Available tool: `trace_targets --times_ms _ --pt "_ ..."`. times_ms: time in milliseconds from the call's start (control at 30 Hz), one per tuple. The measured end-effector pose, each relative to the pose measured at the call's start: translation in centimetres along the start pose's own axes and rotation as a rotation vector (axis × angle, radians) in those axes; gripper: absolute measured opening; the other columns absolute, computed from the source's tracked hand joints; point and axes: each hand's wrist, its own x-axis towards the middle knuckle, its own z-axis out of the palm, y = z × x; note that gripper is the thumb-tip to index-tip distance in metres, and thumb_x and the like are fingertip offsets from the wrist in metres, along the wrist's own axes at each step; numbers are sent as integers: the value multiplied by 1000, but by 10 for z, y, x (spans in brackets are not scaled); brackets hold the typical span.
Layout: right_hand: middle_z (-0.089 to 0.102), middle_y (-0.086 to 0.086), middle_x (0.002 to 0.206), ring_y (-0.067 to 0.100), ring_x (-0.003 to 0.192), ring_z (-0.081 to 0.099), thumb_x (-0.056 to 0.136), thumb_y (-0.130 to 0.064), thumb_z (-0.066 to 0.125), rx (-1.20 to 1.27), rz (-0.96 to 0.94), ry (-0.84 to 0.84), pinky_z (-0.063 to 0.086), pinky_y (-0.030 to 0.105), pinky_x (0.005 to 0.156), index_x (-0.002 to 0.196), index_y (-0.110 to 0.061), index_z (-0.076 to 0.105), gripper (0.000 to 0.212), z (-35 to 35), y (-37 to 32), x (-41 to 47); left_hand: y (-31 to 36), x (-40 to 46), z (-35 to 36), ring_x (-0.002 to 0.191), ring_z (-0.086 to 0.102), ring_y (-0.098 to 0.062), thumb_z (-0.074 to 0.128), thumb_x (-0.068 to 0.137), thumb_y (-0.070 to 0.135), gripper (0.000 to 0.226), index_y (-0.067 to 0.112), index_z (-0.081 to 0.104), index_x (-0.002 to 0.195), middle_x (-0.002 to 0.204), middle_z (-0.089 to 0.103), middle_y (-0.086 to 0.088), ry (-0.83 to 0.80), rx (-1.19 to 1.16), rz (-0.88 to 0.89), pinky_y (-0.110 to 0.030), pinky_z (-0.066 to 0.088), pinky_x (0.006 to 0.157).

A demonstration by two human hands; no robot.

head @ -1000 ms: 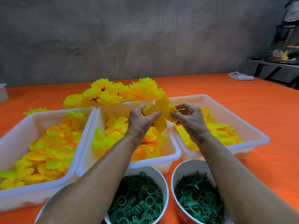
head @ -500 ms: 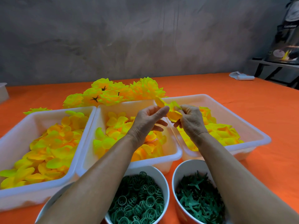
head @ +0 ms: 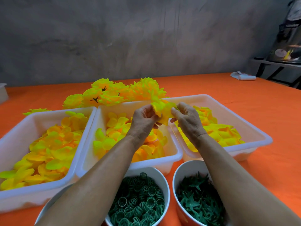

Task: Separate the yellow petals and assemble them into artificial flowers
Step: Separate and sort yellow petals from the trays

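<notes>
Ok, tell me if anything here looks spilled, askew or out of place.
Nothing stands out. Petals sit inside the three white trays, green parts inside their bowls, finished flowers are piled behind. Both the left hand and the right hand pinch a petal piece.

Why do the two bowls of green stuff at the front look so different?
The middle bowl holds green rings, round little hoops, lighter green. The right bowl holds green star pieces, spiky with pointed arms, darker green. The middle bowl's rim is plain white; the right bowl shows orange on its outer side. Both bowls stand side by side at the near edge, in front of the white trays, and both are nearly full.
</notes>
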Motion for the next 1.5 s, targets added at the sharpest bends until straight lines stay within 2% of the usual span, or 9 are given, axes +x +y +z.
trace_targets --times_ms 200,333,467,600,767,900,1133,1267,1500 --pt "62 13 71 1 41 54 92 -2 50 265 76 242 38 13 44 82 -5 57 13 -9 3 4 -2 4 -2 49 51 -3 56 86 0 24 21 66 79 68 64 1 146 106 -30 -15 42 44" --pt "62 14 70 2 41 53 89 0 54 258 100 365 40 16 45 88 0 62 8 -8 4 6 -5 5 0 50 52 3 56 84 1 19 15 68 79 69 65 1 194 217 -12 -13 42 47" --pt "53 5 58 6 40 48 81 9 45 334 158 445 37 16 41 97 -5 66 30 -10 2 8 -7 7 -1 69 54 -17 60 81 5 14 6 69 91 82 67 -11 223 388 28 -34 52 67" --pt "53 4 52 2 36 47 80 11 40 459 211 413 33 13 37 92 -3 68 33 -12 0 7 -4 4 -1 79 51 -16 57 80 2 29 15 64 106 90 60 -4 175 443 107 -29 47 68" --pt "61 5 64 12 54 57 73 -1 57 283 170 284 44 20 54 96 -2 69 25 -10 1 6 -4 3 -2 80 60 -21 60 86 5 20 10 69 102 94 69 -12 180 459 93 -33 53 78" --pt "65 9 78 17 70 59 71 6 66 83 73 213 51 30 70 104 -4 67 34 -9 4 5 -5 3 -1 87 67 -29 74 80 16 23 9 70 102 94 71 -12 178 474 76 -42 55 81" --pt "61 5 71 17 67 53 79 -13 72 -37 55 331 44 29 69 85 -7 72 9 -11 8 6 -6 5 -4 84 67 -29 76 78 24 28 10 72 102 90 71 -13 258 517 49 -42 55 78" --pt "66 21 91 29 81 57 82 -16 67 -78 140 432 46 40 80 90 -3 70 15 -13 11 11 -6 6 -3 75 64 -29 73 80 19 13 10 74 88 82 71 -14 286 514 69 -39 55 71" --pt "64 27 107 41 102 56 88 -19 58 -211 350 613 32 39 80 101 5 63 27 -27 15 14 -11 13 -10 65 47 -21 71 81 18 15 4 73 84 77 68 -21 401 396 10 -45 51 66"
